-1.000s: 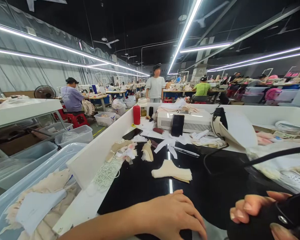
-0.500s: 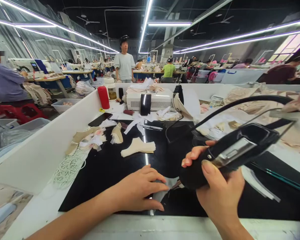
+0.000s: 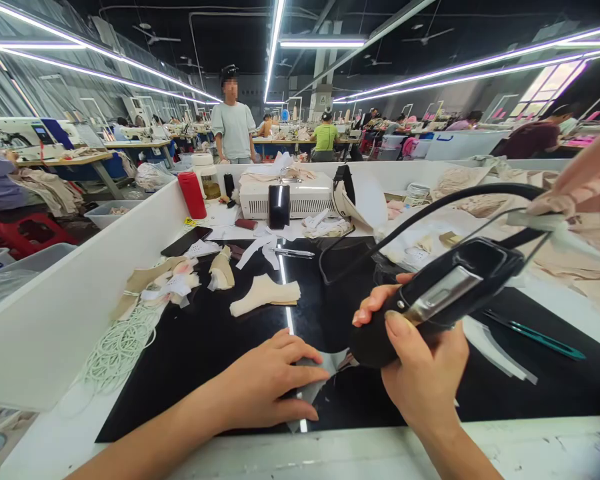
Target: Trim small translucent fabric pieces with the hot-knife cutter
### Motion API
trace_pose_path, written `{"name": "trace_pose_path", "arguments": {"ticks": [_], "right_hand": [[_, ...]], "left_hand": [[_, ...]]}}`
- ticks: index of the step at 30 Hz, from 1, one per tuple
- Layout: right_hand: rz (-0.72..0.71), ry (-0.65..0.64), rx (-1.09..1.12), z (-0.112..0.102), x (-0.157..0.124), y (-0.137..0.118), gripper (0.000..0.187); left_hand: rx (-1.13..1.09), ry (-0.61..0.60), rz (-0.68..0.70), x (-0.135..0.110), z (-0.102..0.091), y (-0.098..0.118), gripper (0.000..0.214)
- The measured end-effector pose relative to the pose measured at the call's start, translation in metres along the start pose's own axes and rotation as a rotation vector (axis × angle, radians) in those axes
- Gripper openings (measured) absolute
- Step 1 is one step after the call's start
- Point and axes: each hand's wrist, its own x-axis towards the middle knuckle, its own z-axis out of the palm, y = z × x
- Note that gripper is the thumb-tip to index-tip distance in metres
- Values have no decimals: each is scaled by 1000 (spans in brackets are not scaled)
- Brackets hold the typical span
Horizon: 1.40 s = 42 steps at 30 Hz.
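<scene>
My right hand (image 3: pixel 423 360) grips a black corded hand-held tool (image 3: pixel 443 290) with a rounded dark nose and a metal plate on its upper face; its kind is unclear. The tool tilts down to the left, nose close to the black board (image 3: pixel 200 353). Lying flat with fingers spread, my left hand (image 3: pixel 275 380) presses a thin grey translucent piece (image 3: pixel 337 360) on the board. The piece's right end reaches toward the tool's nose, and a small brownish bit shows there. Part of the piece is hidden under my fingers. Beyond it lies a cream fabric piece (image 3: pixel 265 295).
Pale green cord (image 3: pixel 117 347) and fabric scraps (image 3: pixel 170 283) lie left. Teal tweezers (image 3: pixel 547 340) and white strips (image 3: pixel 500 353) lie right. A black cable (image 3: pixel 430 203) arches from the tool. A white vented box (image 3: pixel 293 197) stands behind; a person (image 3: pixel 234 127) stands beyond the table wall.
The whole view has shifted slightly, moving the table things left in the picture. Both hands keep their hold and placement, with the tool still near the grey piece.
</scene>
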Motion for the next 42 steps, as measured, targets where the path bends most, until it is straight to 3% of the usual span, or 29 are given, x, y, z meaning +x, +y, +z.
{"name": "trace_pose_path", "arguments": {"ticks": [10,17,42], "right_hand": [[-26,-13,-9,2,4,1,30],[-46,97,-25,-11,14,2,33],[-73,87,-29,-11,14,-1,33]], "left_hand": [[-7,-40,-50,-1,-1,1,54],[-12,-76,-88,-1,-5,5,55],[45,-76,-78,-2,-6,5,51]]}}
